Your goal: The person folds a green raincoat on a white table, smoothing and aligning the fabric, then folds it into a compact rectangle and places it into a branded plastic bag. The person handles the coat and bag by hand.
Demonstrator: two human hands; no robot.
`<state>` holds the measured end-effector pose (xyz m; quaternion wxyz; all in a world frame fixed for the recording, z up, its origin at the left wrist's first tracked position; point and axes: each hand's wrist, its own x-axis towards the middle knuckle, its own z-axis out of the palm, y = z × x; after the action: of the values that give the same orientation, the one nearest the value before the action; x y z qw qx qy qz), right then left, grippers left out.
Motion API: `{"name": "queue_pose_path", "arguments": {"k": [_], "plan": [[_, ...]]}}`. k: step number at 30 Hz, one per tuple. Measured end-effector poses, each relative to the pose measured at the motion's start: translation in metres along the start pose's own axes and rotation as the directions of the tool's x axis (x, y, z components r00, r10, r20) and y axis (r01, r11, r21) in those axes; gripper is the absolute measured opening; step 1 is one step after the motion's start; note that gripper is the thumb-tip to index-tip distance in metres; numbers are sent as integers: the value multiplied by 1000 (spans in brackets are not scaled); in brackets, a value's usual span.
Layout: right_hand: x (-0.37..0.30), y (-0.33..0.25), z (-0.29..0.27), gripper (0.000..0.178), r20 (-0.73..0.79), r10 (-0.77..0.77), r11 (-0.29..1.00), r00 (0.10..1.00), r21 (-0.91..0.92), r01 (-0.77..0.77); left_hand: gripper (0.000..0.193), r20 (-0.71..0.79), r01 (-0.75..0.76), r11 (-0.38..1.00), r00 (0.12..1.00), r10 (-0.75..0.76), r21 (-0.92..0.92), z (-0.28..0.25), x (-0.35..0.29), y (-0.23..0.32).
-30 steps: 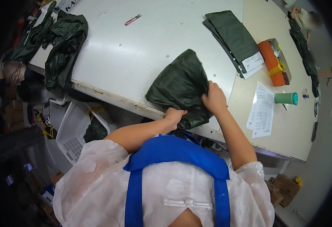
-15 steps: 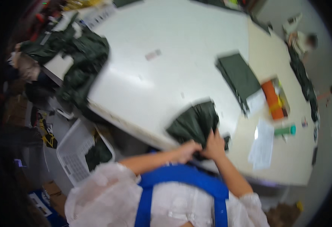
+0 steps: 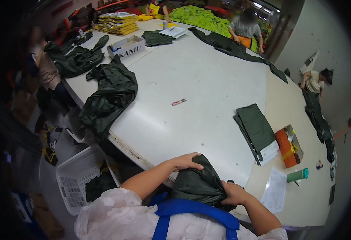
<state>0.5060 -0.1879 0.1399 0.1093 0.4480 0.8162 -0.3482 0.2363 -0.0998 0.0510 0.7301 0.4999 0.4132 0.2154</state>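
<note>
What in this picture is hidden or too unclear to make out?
Head view only:
- The dark green garment: bunched up between both hands at the table edge, so its kind and shape are unclear.
- The right hand: its fingers are buried in the fabric.
- The left hand: its fingertips curl under a fold.
- The white basket: its contents are dark and shadowed.
- The small pink item on the table: too small to identify.

left hand (image 3: 186, 162): fingers curled, closed grip, forearm bent inward | right hand (image 3: 233, 193): closed grip, low near the chest
</note>
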Motion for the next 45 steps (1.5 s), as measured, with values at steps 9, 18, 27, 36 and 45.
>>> {"name": "queue_pose_path", "arguments": {"k": [9,18,27,36,45], "plan": [[-27,30,46,108,192,215,869,958,409,-277,23,153,-100,970,979,135,-221,10,-43,-92],[-36,43,55,68,113,90,880,990,456,-132,37,401,116,992,912,-86,-51,6,7,-56],[-132,95,81,48,-144,633,555,760,770,-316,63,401,-539,384,831,385,750,111,244,12],[-196,146,117,53,-176,843,317,508,926,-206,63,27,-79,212,971,237,974,269,389,48],[-192,172,92,46,-246,809,320,534,946,-48,34,328,-422,53,772,545,905,185,337,67]]}}
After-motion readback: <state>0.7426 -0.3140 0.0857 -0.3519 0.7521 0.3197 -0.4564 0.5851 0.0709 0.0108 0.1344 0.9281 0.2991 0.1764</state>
